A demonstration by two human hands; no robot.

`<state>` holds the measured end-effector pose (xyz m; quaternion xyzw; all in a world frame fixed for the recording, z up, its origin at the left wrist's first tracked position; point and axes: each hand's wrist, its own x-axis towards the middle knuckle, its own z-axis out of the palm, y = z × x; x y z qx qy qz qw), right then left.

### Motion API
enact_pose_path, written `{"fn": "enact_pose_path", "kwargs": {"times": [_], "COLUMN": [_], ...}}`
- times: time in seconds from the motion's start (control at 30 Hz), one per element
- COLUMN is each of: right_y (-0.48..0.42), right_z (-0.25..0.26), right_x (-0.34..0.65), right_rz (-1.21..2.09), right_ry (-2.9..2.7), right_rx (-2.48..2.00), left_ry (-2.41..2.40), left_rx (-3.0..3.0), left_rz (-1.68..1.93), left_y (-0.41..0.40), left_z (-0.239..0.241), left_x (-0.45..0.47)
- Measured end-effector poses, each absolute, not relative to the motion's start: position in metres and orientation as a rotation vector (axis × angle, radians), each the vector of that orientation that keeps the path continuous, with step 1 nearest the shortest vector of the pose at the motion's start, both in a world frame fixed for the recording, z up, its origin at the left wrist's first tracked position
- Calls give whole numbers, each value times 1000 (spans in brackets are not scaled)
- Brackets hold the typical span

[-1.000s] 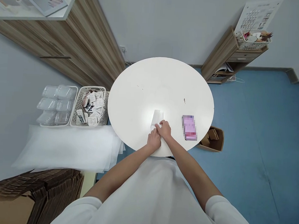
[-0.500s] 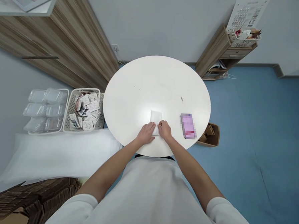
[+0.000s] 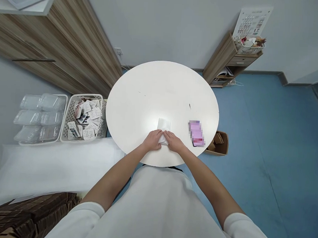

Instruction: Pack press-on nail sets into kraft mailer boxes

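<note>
Readable text: none I can make out. Cards (image 3: 94,113) in the white basket (image 3: 103,119) and the wall chart (image 3: 252,21) carry print, too small to read; the purple item (image 3: 196,131) is pixelated. White folded sheet (image 3: 164,124): small, flat, roughly rectangular, slightly translucent, sitting on the white oval worktop (image 3: 163,87) near the wearer's edge, left of the purple item. Left hand (image 3: 152,140): grip open, fingers laid on the sheet, nothing pinched. Right hand (image 3: 174,143): fingers extended onto the sheet's right side; thumb hidden, can't tell how far that grip is closed.
</note>
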<state>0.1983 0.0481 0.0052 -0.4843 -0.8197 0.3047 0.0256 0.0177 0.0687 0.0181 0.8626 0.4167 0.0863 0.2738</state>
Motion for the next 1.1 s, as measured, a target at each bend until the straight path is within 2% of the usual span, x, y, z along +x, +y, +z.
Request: {"fn": "enact_pose_path", "kwargs": {"times": [0.2,0.43,0.73,0.87,1.1], "right_y": [8,10,41,48,42], "right_z": [13,19,17,12,8], "right_x": [207,208,197,191,189], "right_rz": [1107,1248,1499,1489,1216], "right_ry": [-2475,-2361,-1900,-1678,-1540], "right_rx": [-1348,-1349,-1728,-1878,-2113], "left_ry": [985,1162,1409,1494,1637], "left_rx": [2207,2049,1653,1453,1328], "left_rz": [105,99,125,286,514], "left_y": [37,23,47,52,49], "left_z": [28,24,16,9,2], "left_x": [11,8,16,15,15]}}
